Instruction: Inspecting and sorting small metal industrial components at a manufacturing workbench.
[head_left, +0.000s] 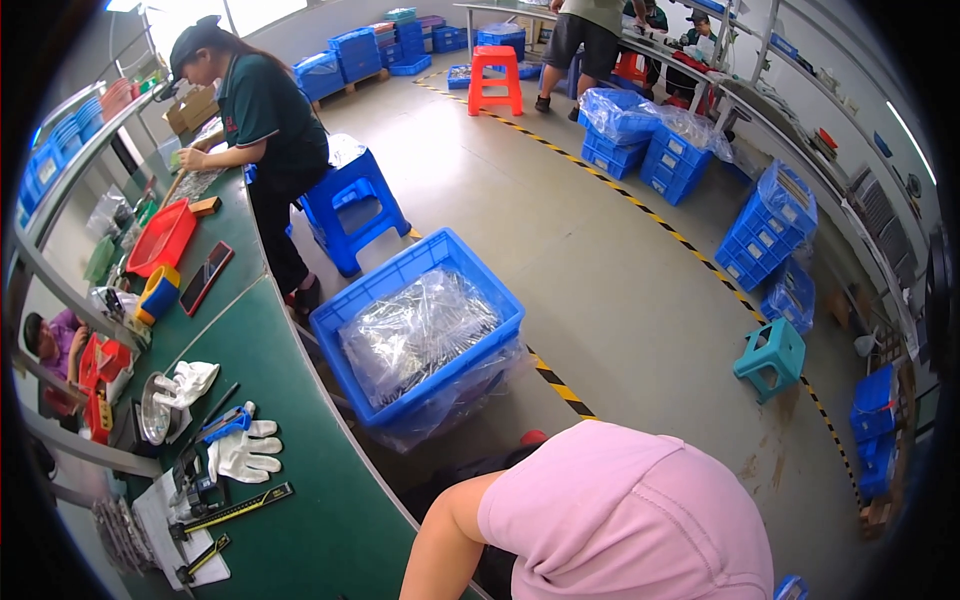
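Neither of my hands shows in the head view. A pink-shirted shoulder [620, 510] and a bare bent arm [445, 540] fill the lower edge, the hand out of the picture; whose they are I cannot tell. On the green worktable [310, 480] at the left lie a white glove [245, 458], a blue-handled tool [228, 424], a yellow-and-black caliper [240, 508] and white papers [165, 520]. Another white glove [190, 382] rests against a round metal dish [156, 408]. Beside the table stands a blue crate [500, 295], its plastic-lined inside heaped with thin metal parts [415, 335].
Farther along the table are a phone [207, 278], tape rolls [157, 295] and a red tray [162, 238]. A co-worker [250, 110] leans there by a blue stool [355, 205]. A teal stool [770, 360] and stacked blue crates [765, 225] stand at right. Striped tape [660, 225] crosses the floor.
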